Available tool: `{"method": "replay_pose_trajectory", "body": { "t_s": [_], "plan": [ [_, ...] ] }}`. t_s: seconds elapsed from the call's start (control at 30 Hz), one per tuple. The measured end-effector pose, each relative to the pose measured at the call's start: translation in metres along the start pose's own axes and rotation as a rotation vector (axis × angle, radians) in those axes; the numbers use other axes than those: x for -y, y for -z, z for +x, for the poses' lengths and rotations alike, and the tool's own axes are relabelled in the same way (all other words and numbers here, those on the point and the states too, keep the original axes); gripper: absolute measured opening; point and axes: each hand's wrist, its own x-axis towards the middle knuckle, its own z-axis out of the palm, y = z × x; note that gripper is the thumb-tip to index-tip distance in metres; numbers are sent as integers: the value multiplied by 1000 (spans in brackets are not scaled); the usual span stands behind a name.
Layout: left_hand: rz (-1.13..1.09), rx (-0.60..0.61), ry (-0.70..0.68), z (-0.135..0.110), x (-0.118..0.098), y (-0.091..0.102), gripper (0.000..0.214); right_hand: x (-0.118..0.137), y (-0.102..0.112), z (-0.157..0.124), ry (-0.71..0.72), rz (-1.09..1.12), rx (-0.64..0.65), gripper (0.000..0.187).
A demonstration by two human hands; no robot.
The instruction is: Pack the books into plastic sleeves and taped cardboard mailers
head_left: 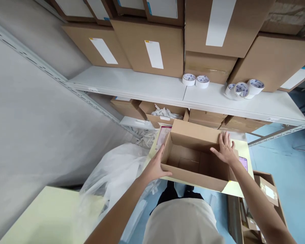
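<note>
An open cardboard box [193, 174] rests on a pale yellow tabletop [240, 147] in front of me, its inside showing no contents. My left hand [156, 166] grips the box's near left corner, thumb along the front wall and fingers against the left side. At the far right corner, my right hand [226, 149] holds the box, with its fingers over the back edge and its thumb reaching over the opening. A phone-like device with a lit pink screen [243, 163] lies partly hidden by the box and my right arm. A pink-edged sheet or packet [163, 137] lies beyond the left side.
White shelving [132, 79] ahead bears large cartons [157, 44] and several tape rolls [202, 81]. Clear plastic wrap [114, 166] bulges at left, beside another yellow surface [48, 217]. A carton with small boxes [266, 193] stands on the blue floor at right.
</note>
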Motion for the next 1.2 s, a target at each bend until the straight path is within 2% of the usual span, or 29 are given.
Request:
{"method": "replay_pose_trajectory", "body": {
  "t_s": [0.1,0.23,0.3,0.37,0.47,0.6,0.73,0.8,0.9,0.93,1.07,1.2],
  "plan": [
    [-61,-12,-40,-3,11,-7,133,39,14,-24,158,-31,46,98],
    [-123,-19,-147,-3,25,-15,135,119,22,-52,457,60,276,109],
    [-137,-5,-194,-3,32,-17,136,161,17,-60,593,106,391,112],
    [-143,3,-256,-1,39,-17,133,197,6,-63,670,98,465,116],
    [-151,-9,-366,0,52,-16,123,230,-15,-60,684,24,465,117],
    [-204,55,-385,1,72,-10,116,239,-33,-57,620,-20,422,106],
    [-320,118,-324,11,99,-1,97,237,-35,-58,560,5,398,94],
    [-337,58,-196,27,114,5,73,237,-35,-59,538,9,383,89],
    [-244,-44,196,66,132,10,46,238,-37,-61,533,10,377,82],
    [-212,-47,280,81,137,9,45,238,-38,-62,537,9,380,79],
    [-149,-12,435,130,148,-11,45,238,-42,-67,538,-3,388,73],
    [-84,26,532,150,148,-37,63,239,-43,-69,532,13,406,71]
  ]
}}
